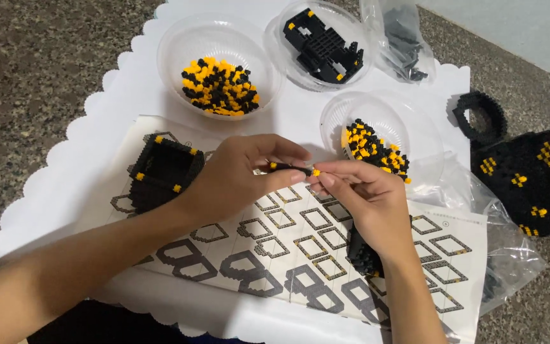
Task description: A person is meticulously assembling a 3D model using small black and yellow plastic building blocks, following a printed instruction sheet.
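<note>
brick strip (293, 169) above instruction sheet (300, 245)

Speckled grey-brown stone floor (46, 57) all round, partly covered by a white scallop-edged sheet (65, 185) spread flat, with a pale, smooth strip of lighter flooring (517, 28) at the upper right corner, under soft, even light without hard shadows.

Head view, steeply downward (close).
</note>
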